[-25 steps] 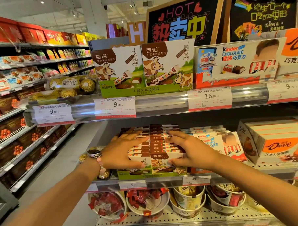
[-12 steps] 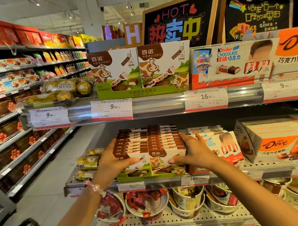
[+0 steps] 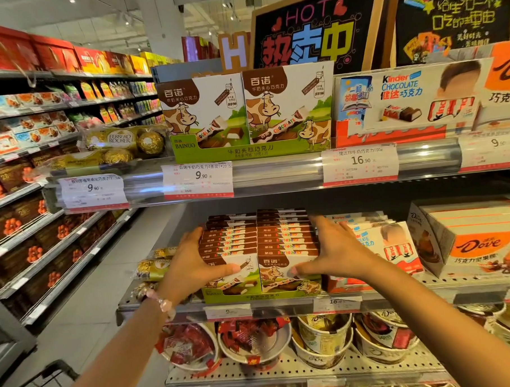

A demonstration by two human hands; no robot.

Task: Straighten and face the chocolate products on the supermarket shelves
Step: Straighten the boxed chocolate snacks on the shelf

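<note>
At the centre of the frame, on the middle shelf (image 3: 282, 304), 2 rows of Bainuo chocolate boxes (image 3: 259, 245) stand side by side in a green display tray (image 3: 261, 295). Left hand (image 3: 189, 263) is pressed flat against the left side of the rows, thumb across the front box; right hand (image 3: 335, 251) presses the right side, thumb on the other front box. Both hands squeeze the stack between open palms, fingers extended. Kinder boxes (image 3: 387, 246) sit just right.
</note>
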